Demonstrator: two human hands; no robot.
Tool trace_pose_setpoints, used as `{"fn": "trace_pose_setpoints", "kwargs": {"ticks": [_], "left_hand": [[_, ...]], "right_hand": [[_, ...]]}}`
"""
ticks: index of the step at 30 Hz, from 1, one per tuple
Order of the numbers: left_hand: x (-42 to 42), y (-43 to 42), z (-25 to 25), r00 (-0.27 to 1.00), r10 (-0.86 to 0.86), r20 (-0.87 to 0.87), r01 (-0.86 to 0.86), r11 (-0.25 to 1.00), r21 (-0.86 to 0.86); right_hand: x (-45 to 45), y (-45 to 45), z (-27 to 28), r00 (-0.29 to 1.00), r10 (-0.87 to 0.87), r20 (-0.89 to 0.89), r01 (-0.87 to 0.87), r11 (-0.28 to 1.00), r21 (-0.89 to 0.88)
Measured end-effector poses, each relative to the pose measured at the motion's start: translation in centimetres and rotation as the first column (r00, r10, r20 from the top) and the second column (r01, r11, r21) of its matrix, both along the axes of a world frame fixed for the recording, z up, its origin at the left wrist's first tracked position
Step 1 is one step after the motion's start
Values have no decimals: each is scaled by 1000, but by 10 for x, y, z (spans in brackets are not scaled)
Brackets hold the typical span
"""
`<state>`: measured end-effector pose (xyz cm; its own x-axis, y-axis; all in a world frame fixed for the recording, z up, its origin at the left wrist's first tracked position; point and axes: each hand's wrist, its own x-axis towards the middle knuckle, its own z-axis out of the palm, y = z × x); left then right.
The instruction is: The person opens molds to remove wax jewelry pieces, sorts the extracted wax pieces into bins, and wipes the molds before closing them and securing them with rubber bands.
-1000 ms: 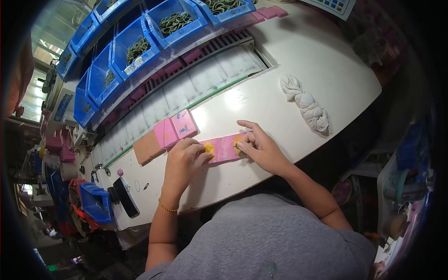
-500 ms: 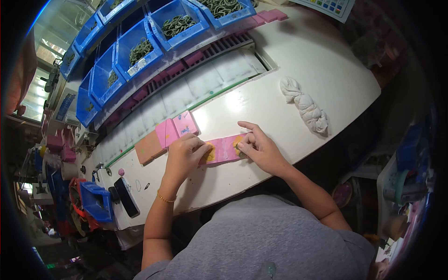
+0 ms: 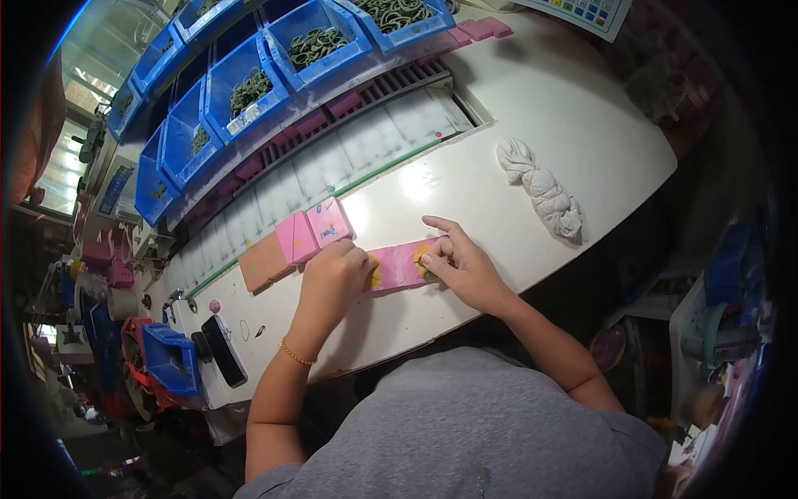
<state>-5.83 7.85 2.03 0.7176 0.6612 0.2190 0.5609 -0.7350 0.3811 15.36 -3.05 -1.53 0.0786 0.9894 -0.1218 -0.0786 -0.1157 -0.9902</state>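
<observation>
A flat pink strip [image 3: 398,262] with a pale seam across its middle lies on the white worktop, with a yellow patch [image 3: 375,273] at its left end and another at its right. My left hand [image 3: 334,273] is closed over the left end, fingertips bunched at the yellow patch; what they pinch is hidden. At the right end, my right hand [image 3: 467,268] pinches thumb against fingers on the other yellow patch, with one finger stretched away. Something small and dark shows by that thumb, too small to name.
Beyond my left hand sit two pink blocks [image 3: 327,221] and a brown block [image 3: 265,261]. Blue bins [image 3: 309,46] of green rings stand above a pale slatted belt [image 3: 349,162]. A knotted white cloth [image 3: 544,195] lies right, a phone [image 3: 223,353] left.
My left hand has turned and curled more, its fingertips drawn slightly up and left. My right hand stays nearly still. A small red dot now shows on the belt's right part.
</observation>
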Motion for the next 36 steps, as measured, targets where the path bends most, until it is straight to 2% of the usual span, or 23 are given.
{"fn": "trace_pose_setpoints", "kwargs": {"ticks": [1, 2, 4, 5, 6, 8, 9, 11, 13, 14, 16, 17, 18, 19, 20, 22, 23, 25, 26, 28, 30, 32, 36], "left_hand": [[2, -6, 1, 996, 1, -85, 8, 994, 105], [3, -14, 1, 997, 5, -81, 4, 994, 109], [9, -34, 3, 972, 233, -27, -224, 955, 196], [9, -49, 10, 933, 340, -115, -345, 938, -25], [10, -62, 5, 932, 348, -104, -352, 936, -21], [16, -83, -11, 922, 352, 164, -360, 933, 23], [21, -87, -15, 913, 367, 178, -376, 926, 16], [31, -95, -23, 870, 415, 268, -351, 901, -256], [39, -94, -29, 859, 430, 277, -363, 894, -262], [44, -91, -31, 862, 427, 274, -363, 896, -255], [44, -87, -33, 874, 419, 246, -368, 902, -226], [45, -84, -35, 889, 380, 254, -326, 917, -230], [46, -81, -35, 904, 339, 262, -280, 930, -237], [45, -76, -34, 902, 335, 272, -273, 932, -240], [43, -69, -33, 921, 303, 247, -232, 932, -277], [39, -55, -33, 935, 273, 227, -194, 928, -318], [37, -47, -36, 941, 231, 246, -141, 932, -334], [37, -33, -41, 943, 179, 282, -76, 937, -341], [37, -31, -42, 948, 163, 273, -61, 935, -349], [38, -25, -43, 949, 154, 275, -50, 935, -350], [37, -24, -43, 952, 137, 275, -18, 918, -395], [37, -24, -43, 952, 138, 273, -23, 922, -386], [34, -21, -51, 952, 148, 269, -28, 914, -404]], "right_hand": [[-1, -1, -1, 1000, 2, 2, -2, 1000, 0], [-2, -1, -2, 999, -5, 49, 5, 1000, 5], [-3, -4, 2, 994, -5, 109, 3, 1000, 15], [-6, -10, 8, 997, -9, 78, 10, 1000, -18], [-9, -16, 11, 999, -14, 49, 16, 999, -51], [-15, -29, 10, 998, -5, -57, 0, 996, -84], [-16, -35, 12, 995, -33, -94, 26, 997, -69], [-14, -37, 18, 993, -42, -112, 35, 997, -61], [-9, -34, 23, 980, -197, -27, 197, 980, -5], [-2, -28, 22, 982, -189, -11, 189, 982, -1], [15, -7, 12, 861, -337, 380, 285, 940, 188], [30, 7, 7, 856, -339, 391, 284, 939, 193], [49, 21, 1, 627, -420, 656, 195, 900, 390], [62, 27, 4, 315, -513, 799, 33, 847, 531], [73, 23, 11, 304, -516, 801, 29, 845, 534], [88, 12, 36, -62, -541, 839, 29, 839, 543], [102, 6, 32, -66, -538, 840, 27, 841, 540], [128, -1, 24, 135, -238, 962, 169, 962, 214], [127, -4, 23, 129, -238, 963, 165, 962, 215], [111, -2, 35, 225, -443, 868, 45, 894, 445], [71, 12, 54, 365, -562, 742, -147, 752, 642], [33, 26, 54, 462, -375, 804, -311, 780, 543], [16, 56, 30, 334, -216, 917, -463, 811, 359]]}}
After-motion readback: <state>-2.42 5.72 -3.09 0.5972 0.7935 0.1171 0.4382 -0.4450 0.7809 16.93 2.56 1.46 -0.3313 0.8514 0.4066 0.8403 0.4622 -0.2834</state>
